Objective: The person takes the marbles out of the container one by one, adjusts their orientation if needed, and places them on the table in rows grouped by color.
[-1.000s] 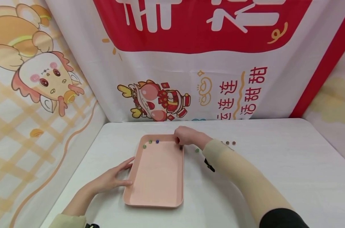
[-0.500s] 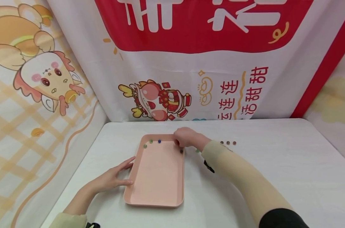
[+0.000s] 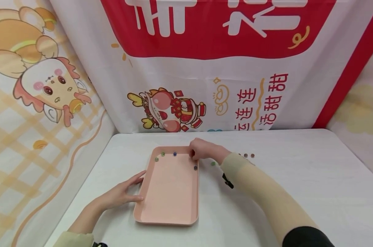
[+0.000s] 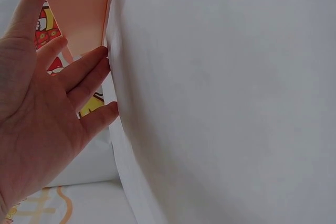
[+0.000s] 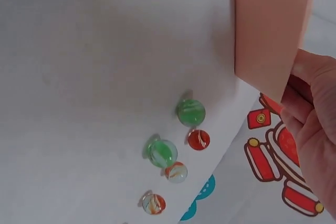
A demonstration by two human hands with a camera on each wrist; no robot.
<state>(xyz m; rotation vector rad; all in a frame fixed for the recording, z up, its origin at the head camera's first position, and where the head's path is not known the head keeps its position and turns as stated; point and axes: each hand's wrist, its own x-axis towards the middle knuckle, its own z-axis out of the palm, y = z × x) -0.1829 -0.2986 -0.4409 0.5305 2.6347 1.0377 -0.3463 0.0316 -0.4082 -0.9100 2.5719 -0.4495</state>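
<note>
The pink rectangular tray (image 3: 171, 192) lies on the white table. My left hand (image 3: 120, 195) is spread along its left side, thumb and fingertips touching the outer wall; the left wrist view shows the fingers fairly straight. At the far right corner, my right hand (image 3: 201, 149) has curled fingers and seems to grip the rim, though the tray wall partly hides the fingertips in the right wrist view. Inside the tray are a blue marble (image 3: 175, 154), two green marbles, one a greenish marble (image 3: 156, 159) near the left wall, and a dark marble (image 3: 195, 168) by the right wall.
Right of the tray, several loose marbles lie on the table, among them a green marble (image 5: 191, 112), a red marble (image 5: 199, 139) and an orange-white marble (image 5: 154, 203). Printed cloth (image 3: 180, 68) hangs behind the table's far edge. Another printed cloth (image 3: 50, 85) stands at the left.
The dark marble has rolled toward the near side along the tray's right wall. The blue marble has drifted right. Both hands stay in about the same place.
</note>
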